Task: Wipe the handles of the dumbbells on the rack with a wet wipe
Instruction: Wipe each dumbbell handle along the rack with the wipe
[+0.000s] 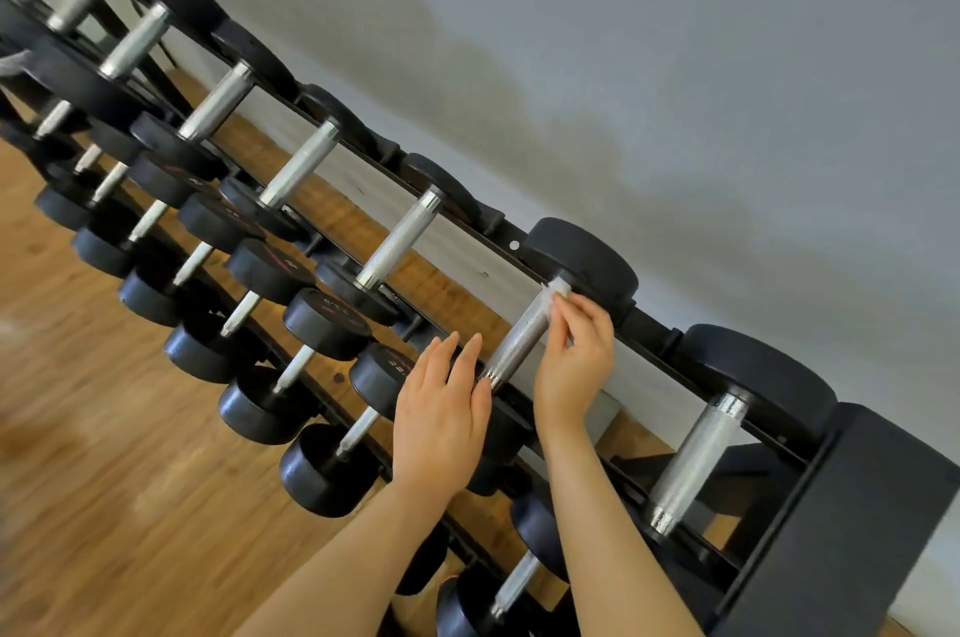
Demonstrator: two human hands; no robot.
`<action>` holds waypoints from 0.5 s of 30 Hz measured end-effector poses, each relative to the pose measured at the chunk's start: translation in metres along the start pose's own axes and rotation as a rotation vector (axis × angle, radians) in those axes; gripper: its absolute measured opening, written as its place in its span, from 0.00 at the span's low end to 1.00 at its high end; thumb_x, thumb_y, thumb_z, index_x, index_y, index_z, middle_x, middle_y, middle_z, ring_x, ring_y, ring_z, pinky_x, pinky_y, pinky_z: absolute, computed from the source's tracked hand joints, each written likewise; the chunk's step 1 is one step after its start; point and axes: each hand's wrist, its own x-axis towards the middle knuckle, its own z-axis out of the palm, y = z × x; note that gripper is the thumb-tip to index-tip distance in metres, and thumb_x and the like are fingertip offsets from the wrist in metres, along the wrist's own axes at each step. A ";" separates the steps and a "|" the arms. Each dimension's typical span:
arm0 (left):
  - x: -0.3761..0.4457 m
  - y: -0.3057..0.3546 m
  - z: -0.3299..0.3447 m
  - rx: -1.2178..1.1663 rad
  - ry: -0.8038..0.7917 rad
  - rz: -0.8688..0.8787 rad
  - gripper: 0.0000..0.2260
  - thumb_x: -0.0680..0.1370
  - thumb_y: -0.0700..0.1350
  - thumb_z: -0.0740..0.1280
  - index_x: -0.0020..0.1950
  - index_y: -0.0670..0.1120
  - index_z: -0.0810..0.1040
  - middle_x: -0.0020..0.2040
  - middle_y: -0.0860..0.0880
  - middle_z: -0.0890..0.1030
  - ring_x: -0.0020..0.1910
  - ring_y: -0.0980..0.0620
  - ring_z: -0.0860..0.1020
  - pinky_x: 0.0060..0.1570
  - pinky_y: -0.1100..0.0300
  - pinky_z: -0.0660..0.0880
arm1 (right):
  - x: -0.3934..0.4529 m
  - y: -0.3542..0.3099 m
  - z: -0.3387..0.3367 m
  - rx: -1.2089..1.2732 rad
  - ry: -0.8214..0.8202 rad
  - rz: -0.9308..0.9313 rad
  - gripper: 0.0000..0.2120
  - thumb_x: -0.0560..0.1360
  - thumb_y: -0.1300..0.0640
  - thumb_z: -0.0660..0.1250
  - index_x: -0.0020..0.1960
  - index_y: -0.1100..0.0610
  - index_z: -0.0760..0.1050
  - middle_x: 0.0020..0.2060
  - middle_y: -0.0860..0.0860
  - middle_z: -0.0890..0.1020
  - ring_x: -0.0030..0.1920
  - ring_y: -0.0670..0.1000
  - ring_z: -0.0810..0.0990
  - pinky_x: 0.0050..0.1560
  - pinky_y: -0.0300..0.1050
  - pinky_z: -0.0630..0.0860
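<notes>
A black dumbbell rack (852, 506) runs diagonally from upper left to lower right, with rows of black dumbbells. On the top row, a knurled silver handle (514, 340) sits between my hands. My right hand (574, 355) pinches a small white wet wipe (556, 292) against the far end of that handle, by the black weight head (587, 257). My left hand (441, 402) rests flat, fingers together and extended, on the near weight head of the same dumbbell, holding nothing. Another silver handle (696, 459) lies to the right.
Several more top-row handles (402, 236) stretch away to the upper left. Lower rows hold smaller dumbbells with white handles (293, 368). A grey wall (675, 64) stands behind the rack, and wooden floor (104, 454) lies at the lower left.
</notes>
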 end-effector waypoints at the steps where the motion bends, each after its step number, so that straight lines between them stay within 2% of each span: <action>1: 0.000 -0.001 0.001 -0.002 0.008 0.002 0.25 0.82 0.56 0.48 0.78 0.51 0.63 0.77 0.49 0.65 0.77 0.48 0.59 0.75 0.48 0.59 | -0.001 0.001 0.000 -0.009 0.000 -0.009 0.09 0.77 0.62 0.66 0.55 0.62 0.81 0.52 0.54 0.79 0.51 0.49 0.80 0.51 0.30 0.75; 7: 0.001 -0.006 0.006 0.004 0.049 0.029 0.24 0.83 0.56 0.48 0.76 0.50 0.66 0.74 0.48 0.70 0.75 0.46 0.64 0.72 0.45 0.64 | -0.013 0.010 0.001 -0.006 0.000 -0.022 0.10 0.76 0.65 0.67 0.56 0.63 0.81 0.53 0.57 0.80 0.53 0.48 0.80 0.51 0.30 0.76; 12: 0.002 -0.005 0.006 0.005 0.064 0.031 0.26 0.81 0.57 0.46 0.75 0.50 0.68 0.73 0.48 0.71 0.74 0.47 0.66 0.71 0.45 0.66 | 0.002 0.007 0.002 0.013 0.054 0.021 0.10 0.76 0.67 0.66 0.56 0.63 0.81 0.52 0.55 0.80 0.50 0.43 0.80 0.51 0.30 0.75; 15: 0.001 -0.005 0.006 -0.008 0.074 0.038 0.25 0.82 0.56 0.48 0.74 0.49 0.69 0.71 0.48 0.72 0.73 0.46 0.67 0.70 0.45 0.67 | -0.005 0.008 0.004 0.016 0.049 0.013 0.10 0.77 0.64 0.66 0.57 0.62 0.81 0.55 0.55 0.79 0.53 0.46 0.80 0.52 0.32 0.77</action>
